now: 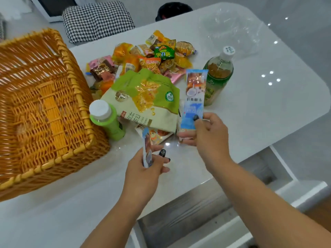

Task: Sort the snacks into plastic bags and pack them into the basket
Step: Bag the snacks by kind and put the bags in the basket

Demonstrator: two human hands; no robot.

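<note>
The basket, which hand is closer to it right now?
Left. The left hand holds a slim packet just off the basket at its near corner. The right hand holds a blue packet farther away, beyond the green pouch.

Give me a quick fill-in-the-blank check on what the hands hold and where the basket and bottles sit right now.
1. The right hand holds a ____ snack packet upright.
2. The wicker basket holds ____ snacks so far.
3. The bottle with the bright green body stands right beside the ____.
4. The left hand grips a ____ packet.

Missing words: blue; no; basket; slim
</note>
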